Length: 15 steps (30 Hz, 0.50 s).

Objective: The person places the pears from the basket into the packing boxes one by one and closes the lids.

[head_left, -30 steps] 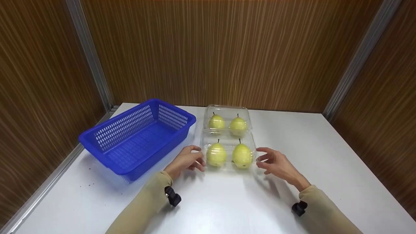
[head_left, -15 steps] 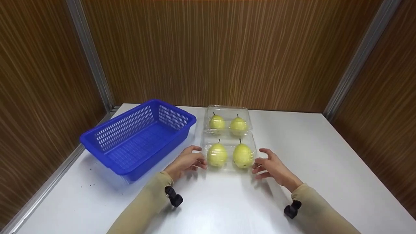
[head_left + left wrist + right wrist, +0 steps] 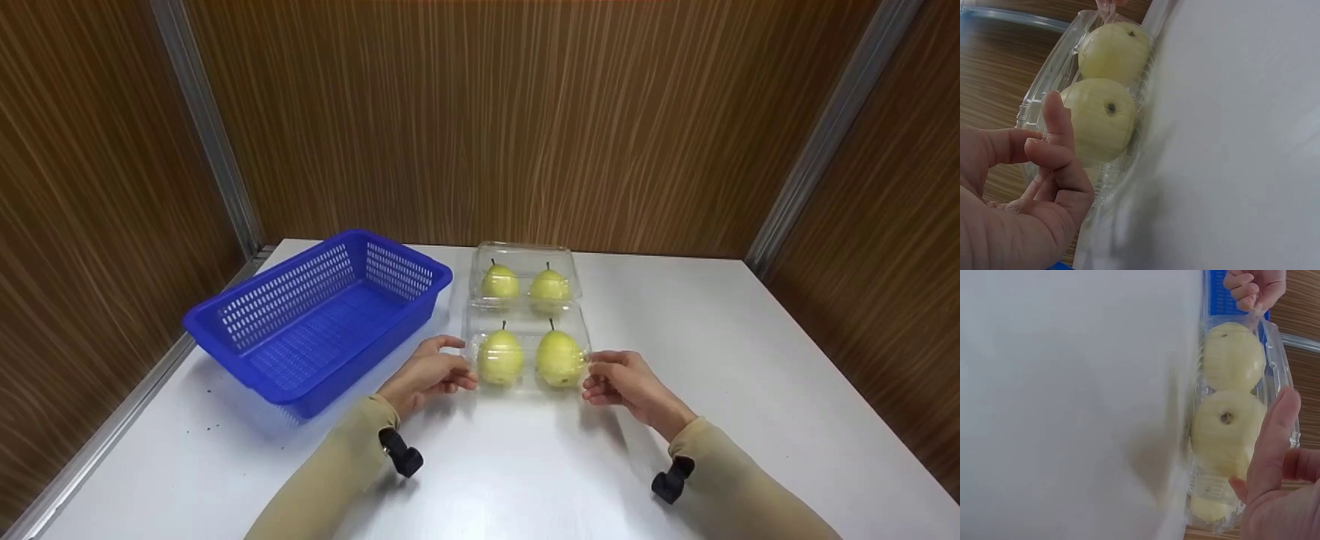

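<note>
Near the back of the table, a clear plastic fruit box [image 3: 529, 321] lies with a pale yellow pear [image 3: 500, 358] at its near left and another pear [image 3: 559, 360] at its near right. Two more pears [image 3: 550, 287] sit behind them under clear plastic. My left hand [image 3: 427, 375] pinches the box's left edge between thumb and curled fingers. At the opposite edge, my right hand [image 3: 630, 388] grips the side by the near right pear. In the right wrist view the right fingers [image 3: 1275, 439] partly cover the box's side.
A blue plastic basket [image 3: 375, 349] with slotted sides stands at the left, close to my left hand. White tabletop [image 3: 517, 465] extends in front of the box. Wood-grain panels [image 3: 525, 120] with metal corner strips enclose the back and sides.
My right hand has moved left and its fingers have closed in on the box's right edge. The left hand has barely shifted; the box and basket stay in place.
</note>
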{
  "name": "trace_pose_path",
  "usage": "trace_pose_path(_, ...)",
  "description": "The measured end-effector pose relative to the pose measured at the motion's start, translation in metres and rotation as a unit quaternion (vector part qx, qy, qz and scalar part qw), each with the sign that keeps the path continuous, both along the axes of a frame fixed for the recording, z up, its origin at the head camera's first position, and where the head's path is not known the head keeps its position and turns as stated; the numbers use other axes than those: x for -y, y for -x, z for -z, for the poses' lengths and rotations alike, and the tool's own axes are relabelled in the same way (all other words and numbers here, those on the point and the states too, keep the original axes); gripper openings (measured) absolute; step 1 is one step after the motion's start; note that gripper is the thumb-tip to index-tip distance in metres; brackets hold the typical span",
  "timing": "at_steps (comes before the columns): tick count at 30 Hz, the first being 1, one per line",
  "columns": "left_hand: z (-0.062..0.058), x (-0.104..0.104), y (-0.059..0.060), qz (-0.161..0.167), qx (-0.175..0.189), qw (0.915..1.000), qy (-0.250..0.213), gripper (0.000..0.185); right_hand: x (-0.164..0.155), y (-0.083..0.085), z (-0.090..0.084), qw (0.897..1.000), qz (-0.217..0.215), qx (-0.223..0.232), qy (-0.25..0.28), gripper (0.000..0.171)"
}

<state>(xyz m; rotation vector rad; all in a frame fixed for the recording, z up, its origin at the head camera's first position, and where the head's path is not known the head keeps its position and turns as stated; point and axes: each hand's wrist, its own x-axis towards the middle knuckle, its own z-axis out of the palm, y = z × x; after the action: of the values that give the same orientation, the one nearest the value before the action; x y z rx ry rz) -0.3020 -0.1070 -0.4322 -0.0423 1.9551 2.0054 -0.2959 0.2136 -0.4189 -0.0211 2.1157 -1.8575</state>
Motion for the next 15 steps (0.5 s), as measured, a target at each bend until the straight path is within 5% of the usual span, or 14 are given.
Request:
trace_pose_path(5,0.0,0.003,0.001,0.015,-0.006,0.9997,0.019,0.053,-0.002,-0.001,0.0,1.0,-0.006,0.004,-0.017,0.053)
trace_pose_path(10,-0.005,0.008,0.0,0.023,-0.038,0.9932,0.107,0.056,-0.006,-0.005,0.0,0.994,-0.015,-0.039,-0.102,0.051)
trace_pose_path(15,-0.014,0.008,-0.002,0.012,-0.103,0.9683,0.227,0.051,-0.014,-0.006,-0.002,0.963,-0.008,-0.14,-0.23,0.061)
